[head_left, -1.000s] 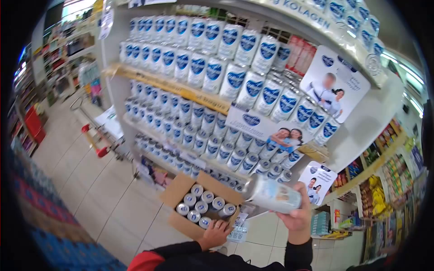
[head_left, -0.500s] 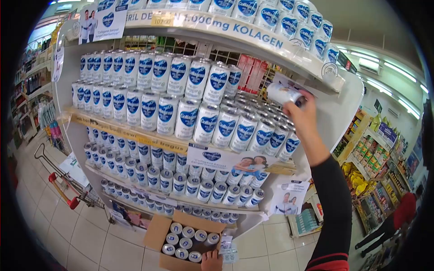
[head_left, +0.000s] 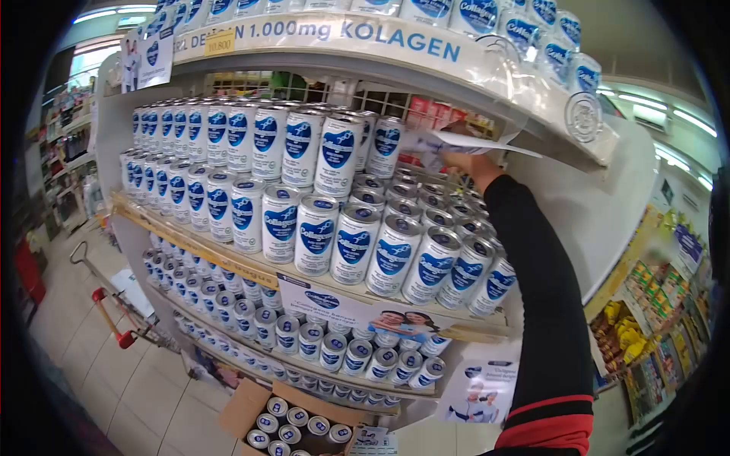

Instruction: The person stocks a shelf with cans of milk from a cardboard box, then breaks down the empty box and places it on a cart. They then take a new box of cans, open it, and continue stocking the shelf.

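Observation:
My right hand [head_left: 465,161] reaches in above the right part of the middle shelf [head_left: 334,285], partly behind a hanging paper sign [head_left: 490,144]. Its fingers are around a white can [head_left: 426,152], blurred and held above the standing cans. Beneath my right arm, rows of white and blue Collagena cans [head_left: 393,256] stand upright in one layer; a second layer [head_left: 339,154] is stacked to the left. An open cardboard box [head_left: 247,408] holding several cans sits at the bottom. My left hand is out of view.
An upper shelf [head_left: 365,45] with more cans overhangs my right arm. Lower shelves [head_left: 319,363] also carry cans. A trolley with red parts [head_left: 112,319] stands at the left. Snack racks [head_left: 646,304] are at the right, and a white side panel [head_left: 608,213] borders the shelf.
My right hand has moved deeper over the shelf with the can, and the hanging sign is now pushed out over it. The view has shifted closer, and my left hand has left the frame.

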